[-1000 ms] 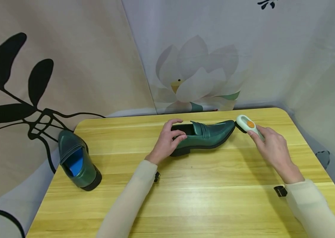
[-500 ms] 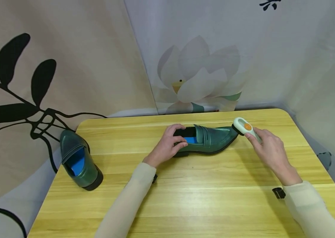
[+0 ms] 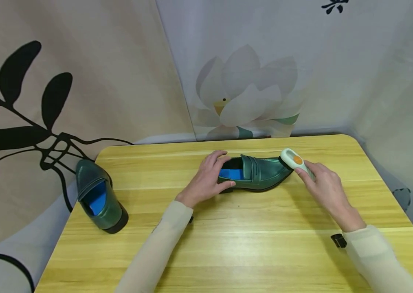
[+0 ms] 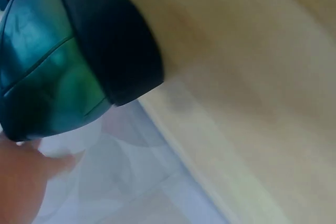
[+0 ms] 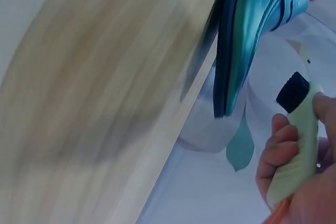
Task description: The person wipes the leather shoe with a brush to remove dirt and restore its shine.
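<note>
A green loafer [image 3: 265,174] with a blue insole lies near the back of the table, its toe to the right. My left hand [image 3: 208,179] grips its heel end, thumb on the near side and fingers by the opening. The left wrist view shows the dark heel block [image 4: 118,40] close up, with part of that hand below it. My right hand [image 3: 325,189] holds a pale green brush [image 3: 292,158] with an orange button. The black bristles [image 5: 293,92] are at the loafer's toe in the head view; a gap shows between them in the right wrist view.
A second green loafer [image 3: 100,197] rests at the table's left edge, toe pointing away. The wooden table [image 3: 250,252] ends at a printed fabric backdrop [image 3: 250,73] along its back.
The held loafer has tipped so more of its blue insole shows. My right hand and the brush have moved left over the toe. My left fingers have shifted around the heel.
</note>
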`<state>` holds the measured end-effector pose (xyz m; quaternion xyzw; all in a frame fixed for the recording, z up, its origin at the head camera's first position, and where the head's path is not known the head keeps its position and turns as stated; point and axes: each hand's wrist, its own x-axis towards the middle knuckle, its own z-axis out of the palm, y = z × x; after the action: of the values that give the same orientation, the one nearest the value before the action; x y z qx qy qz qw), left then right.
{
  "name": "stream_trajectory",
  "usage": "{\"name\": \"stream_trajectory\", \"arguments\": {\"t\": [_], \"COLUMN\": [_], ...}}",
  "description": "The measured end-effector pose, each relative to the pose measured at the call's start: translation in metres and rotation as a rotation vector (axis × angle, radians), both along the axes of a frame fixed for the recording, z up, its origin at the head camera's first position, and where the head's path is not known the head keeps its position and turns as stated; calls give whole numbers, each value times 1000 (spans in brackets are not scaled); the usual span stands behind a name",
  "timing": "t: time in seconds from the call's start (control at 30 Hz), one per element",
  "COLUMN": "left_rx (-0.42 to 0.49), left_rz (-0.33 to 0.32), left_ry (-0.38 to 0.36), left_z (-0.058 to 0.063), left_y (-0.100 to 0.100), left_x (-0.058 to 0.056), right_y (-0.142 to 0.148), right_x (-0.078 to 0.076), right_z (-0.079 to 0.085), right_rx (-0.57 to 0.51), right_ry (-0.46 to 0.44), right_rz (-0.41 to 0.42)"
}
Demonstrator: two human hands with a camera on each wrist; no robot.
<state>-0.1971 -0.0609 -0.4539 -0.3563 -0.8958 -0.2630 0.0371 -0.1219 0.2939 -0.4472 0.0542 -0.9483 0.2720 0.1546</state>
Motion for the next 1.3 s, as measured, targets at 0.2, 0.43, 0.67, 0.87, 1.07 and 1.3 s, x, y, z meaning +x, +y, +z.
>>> {"name": "stream_trajectory", "arguments": {"t": [0.2, 0.43, 0.67, 0.87, 1.07, 1.3], "left_rx": [-179, -332, -390, -373, -327, -286], "left_rz": [110, 135, 153, 143, 139, 149], "left_ry": [9, -34, -103, -94, -88, -178], "left_z": [11, 13, 18, 18, 13, 12], "left_y": [7, 12, 17, 19, 18, 17], "left_x": [-9, -16, -18, -16, -11, -10], "right_y": [-19, -40, -54, -57, -63, -71], "right_x": [6, 14, 17, 19, 21, 17], "right_z": [-2, -9, -13, -13, -15, -20], "right_rx": [-15, -28, -35, -36, -32, -1], "right_ry": [19, 9, -12, -25, -14, 5], "right_rz": [45, 82, 126, 136, 196, 254]}}
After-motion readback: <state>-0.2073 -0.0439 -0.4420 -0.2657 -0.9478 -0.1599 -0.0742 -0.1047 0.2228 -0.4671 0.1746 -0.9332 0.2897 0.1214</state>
